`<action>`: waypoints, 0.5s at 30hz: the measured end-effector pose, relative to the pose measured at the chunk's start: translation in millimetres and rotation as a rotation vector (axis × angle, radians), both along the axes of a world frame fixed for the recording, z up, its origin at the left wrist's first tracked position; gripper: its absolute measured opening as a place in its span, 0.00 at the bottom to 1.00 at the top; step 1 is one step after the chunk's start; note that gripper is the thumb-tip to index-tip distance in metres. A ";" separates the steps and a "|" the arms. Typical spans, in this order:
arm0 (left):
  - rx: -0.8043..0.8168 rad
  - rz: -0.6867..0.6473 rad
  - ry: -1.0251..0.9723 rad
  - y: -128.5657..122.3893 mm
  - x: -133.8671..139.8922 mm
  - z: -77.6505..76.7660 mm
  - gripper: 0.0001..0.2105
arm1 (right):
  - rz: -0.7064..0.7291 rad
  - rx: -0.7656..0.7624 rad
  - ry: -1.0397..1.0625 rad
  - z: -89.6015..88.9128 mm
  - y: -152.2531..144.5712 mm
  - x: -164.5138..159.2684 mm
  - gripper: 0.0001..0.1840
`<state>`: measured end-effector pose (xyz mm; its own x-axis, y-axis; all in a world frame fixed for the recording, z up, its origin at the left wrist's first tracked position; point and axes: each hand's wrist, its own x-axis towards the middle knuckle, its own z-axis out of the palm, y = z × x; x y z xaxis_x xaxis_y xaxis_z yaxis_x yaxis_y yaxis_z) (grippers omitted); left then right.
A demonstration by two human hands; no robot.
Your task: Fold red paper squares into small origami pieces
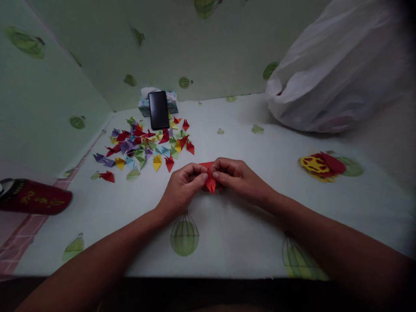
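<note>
A small piece of folded red origami paper (211, 184) is held just above the table's middle, its split points facing me. My left hand (186, 182) pinches its left side between thumb and fingers. From the right, my right hand (235, 175) pinches the other side, the thumbs close together. The fingers cover much of the paper's centre; a flat red edge shows behind them. To the left of my hands lies a loose spread of small folded paper cranes (139, 149) in red, yellow, green, blue and purple.
A black phone (158, 110) leans on a tissue box (173, 102) behind the cranes. A red can (42, 197) is at the far left. On the right are a bulging white plastic bag (312, 95) and a red-and-yellow item (320, 167) on the patterned tablecloth (146, 251).
</note>
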<state>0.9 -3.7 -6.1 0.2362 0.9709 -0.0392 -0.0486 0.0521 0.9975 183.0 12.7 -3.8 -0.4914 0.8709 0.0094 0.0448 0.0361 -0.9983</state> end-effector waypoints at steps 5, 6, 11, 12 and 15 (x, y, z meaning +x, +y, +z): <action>0.007 0.037 0.056 0.4 -0.5 0.3 0.08 | -0.007 0.052 -0.015 -1.4 -0.6 -0.8 0.07; 0.003 0.037 0.053 0.5 -0.6 0.6 0.08 | -0.012 0.066 -0.020 -1.7 -0.7 -0.7 0.07; -0.017 0.032 0.037 1.1 0.3 1.8 0.08 | 0.007 0.103 -0.024 -2.4 -1.0 0.8 0.09; -0.030 0.031 0.023 1.2 0.5 1.5 0.08 | 0.015 0.099 -0.012 -2.5 -1.0 0.9 0.09; -0.084 0.006 -0.043 1.6 -0.1 -0.6 0.09 | 0.032 0.050 0.035 -2.7 -0.9 0.9 0.09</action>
